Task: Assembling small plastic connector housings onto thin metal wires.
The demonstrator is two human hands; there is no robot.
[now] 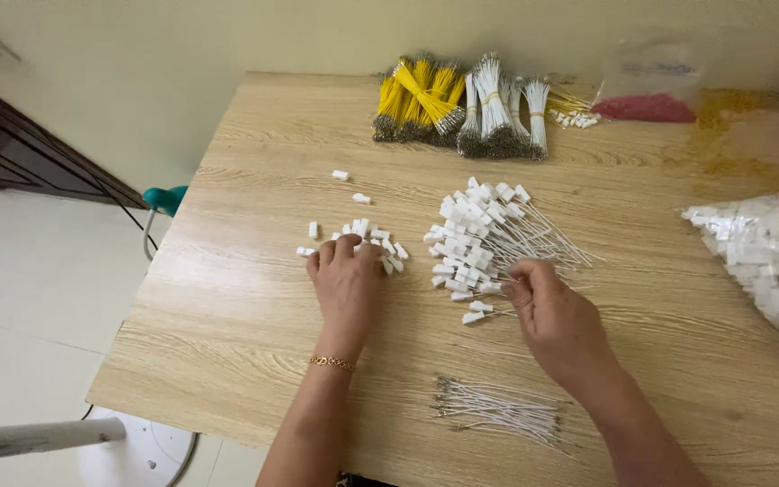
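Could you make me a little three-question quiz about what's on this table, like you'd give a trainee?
1. True or false: the left hand rests on the loose white connectors.
2. What lies nearest the table edge by the person: A) bare white wires, B) yellow bundles?
3. What does the right hand touch?

Key: 1 true; 2 A; 3 the pile of wires fitted with white connectors.

The pale wood-grain worktop (254,352) carries scattered small white plastic connector housings (373,239), a heap of white-wired connectors (480,236), loose white wires (498,408), bundled yellow wires (418,97), bundled white wires (502,106), and a clear bag of white parts (764,261).
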